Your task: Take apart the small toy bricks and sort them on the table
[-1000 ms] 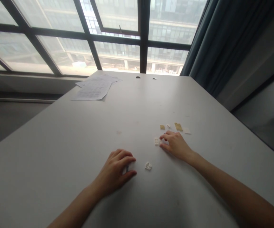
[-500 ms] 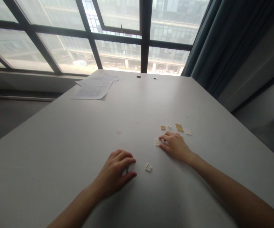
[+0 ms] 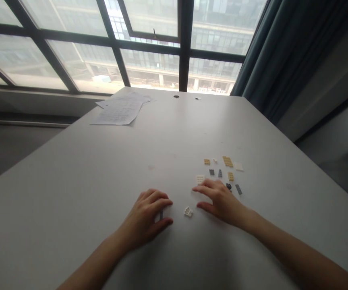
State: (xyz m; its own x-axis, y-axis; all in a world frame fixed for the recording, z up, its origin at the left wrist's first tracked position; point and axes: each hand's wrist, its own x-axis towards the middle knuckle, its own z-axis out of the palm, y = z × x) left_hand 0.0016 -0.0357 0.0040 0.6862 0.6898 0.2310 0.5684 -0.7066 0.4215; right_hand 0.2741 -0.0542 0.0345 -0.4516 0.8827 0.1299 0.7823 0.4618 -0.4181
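Observation:
My left hand (image 3: 150, 211) rests low over the table, thumb and fingertips apart. A small grey piece (image 3: 161, 215) shows in the gap behind its fingertips; I cannot tell whether the hand touches it. My right hand (image 3: 219, 199) is open, thumb and index finger spread, just right of a small white piece of joined toy bricks (image 3: 188, 212) that lies between the hands. Behind the right fingertips lies a studded white plate (image 3: 199, 178), partly covered. A dark piece (image 3: 228, 186) and a grey strip (image 3: 238, 189) lie beside the right knuckles.
Beyond the right hand lie tan bricks (image 3: 227, 161), a smaller tan plate (image 3: 207, 161), another tan plate (image 3: 230, 176), grey pieces (image 3: 212, 172) and a flat white piece (image 3: 238, 166). Paper sheets (image 3: 116, 112) lie at the far left of the white table (image 3: 101, 161). A blue curtain (image 3: 264, 64) hangs right.
My right hand has moved toward me and opened wider, away from the white plate toward the joined white piece, uncovering grey, dark and tan pieces. My left hand stays almost in place.

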